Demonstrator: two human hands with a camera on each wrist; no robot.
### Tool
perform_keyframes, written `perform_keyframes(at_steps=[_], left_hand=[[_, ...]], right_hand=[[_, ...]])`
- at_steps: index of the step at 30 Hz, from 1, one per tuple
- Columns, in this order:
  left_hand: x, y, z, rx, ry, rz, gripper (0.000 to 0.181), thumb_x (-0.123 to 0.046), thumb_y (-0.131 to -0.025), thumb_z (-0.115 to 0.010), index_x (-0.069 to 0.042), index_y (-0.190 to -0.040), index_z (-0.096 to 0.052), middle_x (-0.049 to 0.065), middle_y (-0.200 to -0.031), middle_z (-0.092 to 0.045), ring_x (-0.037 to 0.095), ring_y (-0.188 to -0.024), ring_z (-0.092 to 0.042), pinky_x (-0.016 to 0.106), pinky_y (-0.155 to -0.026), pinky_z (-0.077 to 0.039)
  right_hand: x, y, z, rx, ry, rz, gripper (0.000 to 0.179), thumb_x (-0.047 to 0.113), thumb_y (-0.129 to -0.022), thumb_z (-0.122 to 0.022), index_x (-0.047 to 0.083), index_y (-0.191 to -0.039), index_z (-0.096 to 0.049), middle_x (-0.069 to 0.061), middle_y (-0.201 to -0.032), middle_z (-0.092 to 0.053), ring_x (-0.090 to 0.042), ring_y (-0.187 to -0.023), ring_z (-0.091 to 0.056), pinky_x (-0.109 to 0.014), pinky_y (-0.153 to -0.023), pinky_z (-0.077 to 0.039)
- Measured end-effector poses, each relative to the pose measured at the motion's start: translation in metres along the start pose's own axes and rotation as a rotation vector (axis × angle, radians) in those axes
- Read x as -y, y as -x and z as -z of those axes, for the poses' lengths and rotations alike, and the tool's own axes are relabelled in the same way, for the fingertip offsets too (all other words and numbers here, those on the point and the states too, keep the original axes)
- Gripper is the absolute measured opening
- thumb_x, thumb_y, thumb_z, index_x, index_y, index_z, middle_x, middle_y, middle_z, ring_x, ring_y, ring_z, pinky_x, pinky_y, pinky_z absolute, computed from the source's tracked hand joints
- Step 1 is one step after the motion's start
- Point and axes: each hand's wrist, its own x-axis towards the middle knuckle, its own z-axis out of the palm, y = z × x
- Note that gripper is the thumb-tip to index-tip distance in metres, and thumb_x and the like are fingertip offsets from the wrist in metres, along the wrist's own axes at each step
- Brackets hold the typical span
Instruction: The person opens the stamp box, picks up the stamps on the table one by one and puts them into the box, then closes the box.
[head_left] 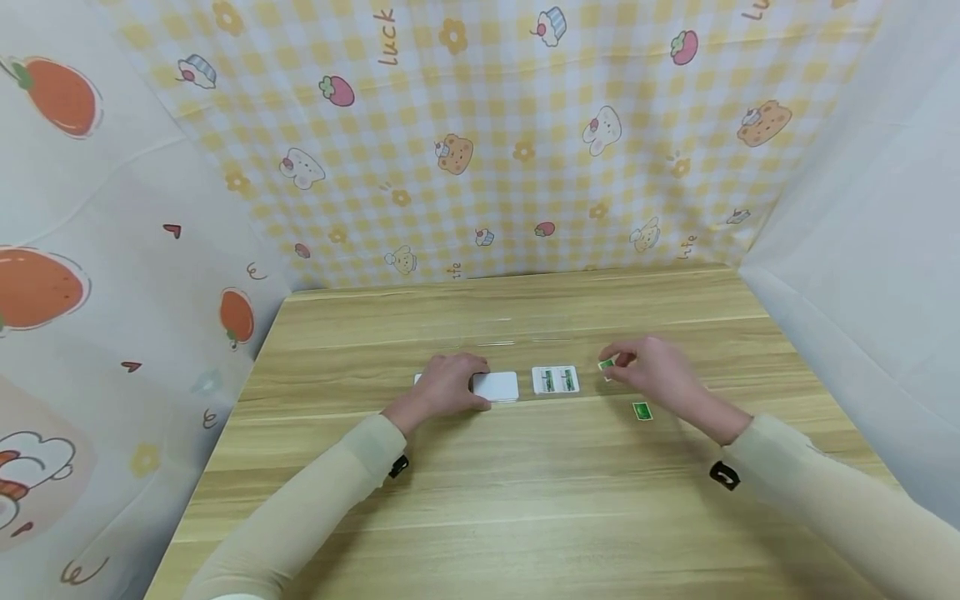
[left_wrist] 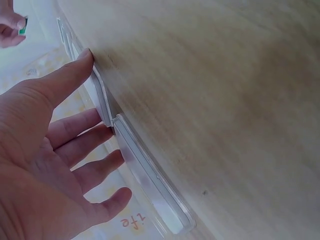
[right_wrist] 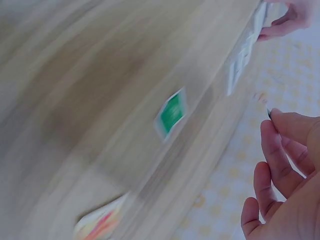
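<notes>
My right hand (head_left: 652, 373) pinches a small green stamp-like piece (head_left: 606, 365) with a white border between thumb and forefinger, above the table. In the right wrist view, this piece (right_wrist: 269, 114) shows almost edge-on at the fingertips. A second green piece (head_left: 642, 411) lies flat below that hand. My left hand (head_left: 447, 385) holds the left end of a flat white case (head_left: 497, 386), thumb at the near edge and fingers at the far edge. To its right lies a similar case (head_left: 556, 380) with two green pictures. Another case (left_wrist: 150, 175) is partly hidden under the left hand.
Wood-grained table (head_left: 480, 517) lies under everything, with a patterned cloth (head_left: 495, 192) behind and cloth walls at both sides. Thin clear strips (head_left: 495, 331) lie behind the cases. A blurred piece with orange and red marks (right_wrist: 102, 220) lies on the table.
</notes>
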Motion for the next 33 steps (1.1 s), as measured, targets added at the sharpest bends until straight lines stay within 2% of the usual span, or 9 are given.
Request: perform_keyframes(at_steps=[4, 8, 11, 15, 19, 26, 29, 33], left_hand=[[-0.001, 0.0, 0.0, -0.003, -0.014, -0.011, 0.053, -0.043, -0.078, -0.087, -0.015, -0.12, -0.073, -0.003, -0.116, -0.07, 0.012, -0.096, -0.062, 0.044, -0.085, -0.046], [-0.001, -0.001, -0.001, -0.001, -0.028, -0.019, 0.052, -0.044, -0.078, -0.087, -0.015, -0.119, -0.073, -0.003, -0.115, -0.071, 0.012, -0.096, -0.062, 0.045, -0.086, -0.046], [-0.002, -0.002, -0.001, -0.002, -0.035, -0.024, 0.052, -0.044, -0.079, -0.086, -0.015, -0.12, -0.072, -0.004, -0.114, -0.071, 0.012, -0.096, -0.062, 0.045, -0.085, -0.047], [-0.002, -0.003, -0.001, 0.006, -0.043, -0.021, 0.054, -0.045, -0.079, -0.085, -0.015, -0.122, -0.072, -0.003, -0.118, -0.07, 0.012, -0.099, -0.062, 0.047, -0.087, -0.046], [-0.001, -0.002, -0.001, 0.011, -0.042, -0.01, 0.055, -0.044, -0.079, -0.086, -0.015, -0.123, -0.071, -0.003, -0.119, -0.07, 0.012, -0.1, -0.062, 0.047, -0.088, -0.046], [0.0, -0.002, 0.0, 0.008, -0.05, -0.01, 0.052, -0.046, -0.078, -0.086, -0.016, -0.119, -0.071, -0.004, -0.11, -0.071, 0.011, -0.092, -0.061, 0.045, -0.083, -0.046], [0.0, -0.002, 0.0, 0.008, -0.055, -0.015, 0.051, -0.046, -0.079, -0.086, -0.016, -0.117, -0.071, -0.004, -0.109, -0.071, 0.011, -0.091, -0.061, 0.045, -0.083, -0.046], [0.0, -0.001, 0.001, 0.019, -0.048, -0.014, 0.048, -0.045, -0.08, -0.085, -0.017, -0.115, -0.07, -0.004, -0.107, -0.071, 0.011, -0.088, -0.059, 0.044, -0.081, -0.046]], right_hand=[[0.017, -0.01, -0.009, -0.019, -0.031, 0.024, 0.012, 0.017, -0.086, -0.082, 0.017, -0.097, -0.078, 0.005, -0.077, -0.07, -0.009, -0.044, -0.042, -0.027, -0.045, -0.036], [0.034, -0.02, -0.017, -0.003, -0.057, 0.023, 0.011, 0.018, -0.086, -0.081, 0.017, -0.097, -0.078, 0.003, -0.081, -0.071, -0.01, -0.045, -0.04, -0.027, -0.044, -0.035], [0.046, -0.027, -0.024, 0.006, -0.075, 0.029, 0.009, 0.019, -0.087, -0.081, 0.018, -0.095, -0.078, 0.003, -0.083, -0.072, -0.011, -0.049, -0.044, -0.028, -0.047, -0.036], [0.059, -0.038, -0.035, -0.003, -0.135, 0.054, 0.004, 0.016, -0.088, -0.08, 0.019, -0.089, -0.076, 0.008, -0.082, -0.071, -0.012, -0.066, -0.058, -0.03, -0.058, -0.045], [0.07, -0.047, -0.047, -0.011, -0.204, 0.066, 0.009, 0.015, -0.088, -0.079, 0.021, -0.084, -0.074, 0.01, -0.079, -0.07, -0.013, -0.078, -0.063, -0.034, -0.069, -0.049], [0.085, -0.058, -0.066, 0.018, -0.255, 0.055, 0.014, 0.014, -0.085, -0.083, 0.02, -0.079, -0.071, 0.009, -0.075, -0.068, -0.013, -0.077, -0.062, -0.034, -0.071, -0.048], [0.09, -0.063, -0.075, 0.037, -0.243, 0.04, 0.016, 0.014, -0.082, -0.085, 0.02, -0.077, -0.071, 0.01, -0.073, -0.067, -0.012, -0.075, -0.062, -0.033, -0.072, -0.048], [0.096, -0.069, -0.086, 0.085, -0.214, 0.031, 0.017, 0.015, -0.081, -0.086, 0.019, -0.076, -0.07, 0.009, -0.071, -0.066, -0.011, -0.07, -0.059, -0.03, -0.066, -0.047]])
